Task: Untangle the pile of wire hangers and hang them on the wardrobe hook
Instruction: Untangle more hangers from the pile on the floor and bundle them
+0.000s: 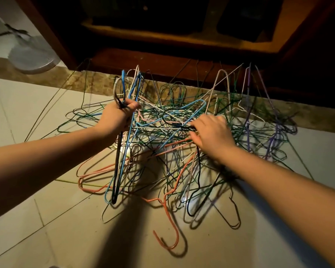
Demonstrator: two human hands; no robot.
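Observation:
A tangled pile of wire hangers (pixel 182 136) in green, blue, pink, orange, purple and black lies on the tiled floor in front of a wooden wardrobe. My left hand (pixel 116 118) grips a small bunch of hangers (pixel 124 151) by their necks; blue, black and white ones hang down from my fist, their hooks sticking up above it. My right hand (pixel 211 134) reaches into the middle of the pile, fingers curled among the wires, and is blurred. An orange hanger (pixel 169 219) lies at the near edge of the pile. No wardrobe hook is in view.
The dark wooden wardrobe base (pixel 162 60) runs across the back, with a lit shelf (pixel 182 38) above it. A white round fan base (pixel 32 57) stands at the far left on the floor. Pale floor tiles (pixel 46 219) stretch toward me.

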